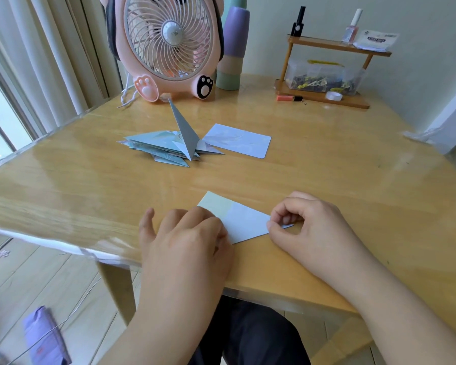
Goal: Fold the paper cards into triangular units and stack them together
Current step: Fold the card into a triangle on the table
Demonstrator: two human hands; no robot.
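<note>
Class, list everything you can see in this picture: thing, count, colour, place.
table: one, light wood, under everything
card being folded: one, pale blue, near edge, under both hands
flat card: one, pale blue, centre
folded triangle pile: one, blue-grey, left of flat card
fan: one, pink, back
stacked cups: one stack, purple, beige, green, beside fan
shelf: one, wooden, back right
left hand: one, on card
right hand: one, pinching card corner

card (244, 222) edge under left hand (188, 233)

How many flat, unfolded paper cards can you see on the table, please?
2: one unfolded card lies right of the folded pile; the other card is under both hands near the table's front edge. The pile may hide more.
</note>
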